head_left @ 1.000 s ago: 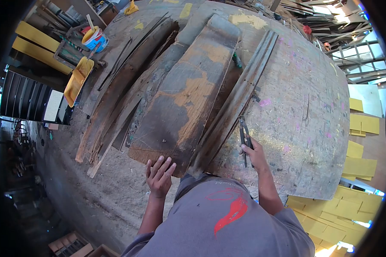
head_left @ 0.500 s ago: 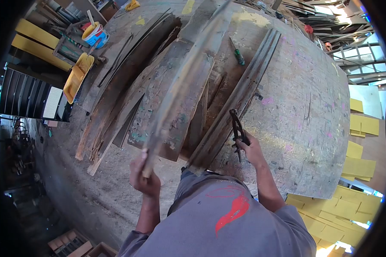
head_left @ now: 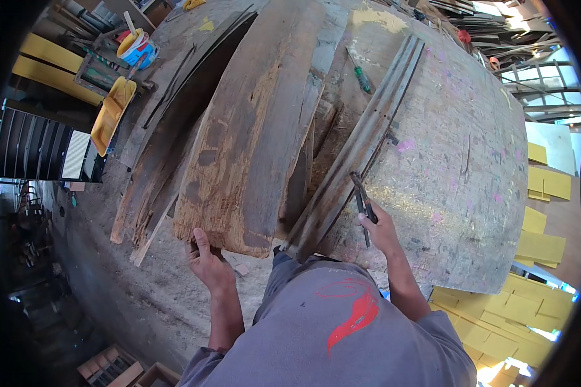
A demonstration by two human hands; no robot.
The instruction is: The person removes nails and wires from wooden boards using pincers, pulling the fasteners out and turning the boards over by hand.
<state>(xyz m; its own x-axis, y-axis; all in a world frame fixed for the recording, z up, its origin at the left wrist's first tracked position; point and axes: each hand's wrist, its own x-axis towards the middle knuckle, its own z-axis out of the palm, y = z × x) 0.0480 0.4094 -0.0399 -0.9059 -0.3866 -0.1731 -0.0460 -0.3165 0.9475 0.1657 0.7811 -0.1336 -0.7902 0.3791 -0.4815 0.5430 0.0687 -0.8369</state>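
Note:
A wide, weathered wooden board [head_left: 239, 142] with a crumbling near end lies broad face up over other planks. My left hand [head_left: 210, 263] grips its near left corner, thumb on top and fingers partly hidden beneath. In my right hand [head_left: 382, 227] is a pair of dark metal pincers [head_left: 360, 197], jaws pointing away from me, held just right of a long grooved wooden strip [head_left: 361, 142]. Beyond them, a green-handled screwdriver [head_left: 361, 79] rests on the worktable [head_left: 458, 161].
More dark old planks [head_left: 168, 148] lie along the table's left side. Past its left edge are a yellow tray [head_left: 113, 113] and a paint bucket [head_left: 137, 50] with a stick in it. Yellow sheets [head_left: 510, 316] lie at the right, with scrap wood [head_left: 497, 29] at the far right.
The board, seen edge-on and blurred before, has turned over to show its broad face. My left hand has shifted slightly left and down with it. The pincers' handles are closer together.

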